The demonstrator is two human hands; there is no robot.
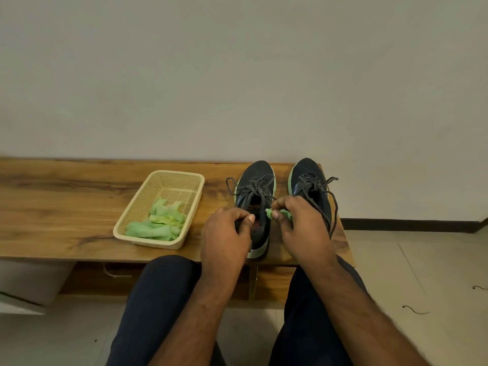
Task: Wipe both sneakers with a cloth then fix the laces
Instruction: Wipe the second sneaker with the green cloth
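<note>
Left hand (227, 231): grips the heel collar of the near dark mesh sneaker (254, 204) on the wooden bench (66, 207).
Right hand (298, 223): pinches a small crumpled green cloth (281, 213) at its collar.
Tip: hold steady, short strokes, clear of the loose laces (253, 188).

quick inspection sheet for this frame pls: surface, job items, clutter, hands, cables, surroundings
Surface: wooden bench, against a wall.
Job items: two dark sneakers, left sneaker, right sneaker, laces loose; cloth bunched.
Clutter: basket holding green rags.
Hands: left hand grips the left sneaker's collar; right hand holds the cloth.
Cables: thin dark cord pieces on the floor.
Surroundings: tiled floor, plain wall.
</note>
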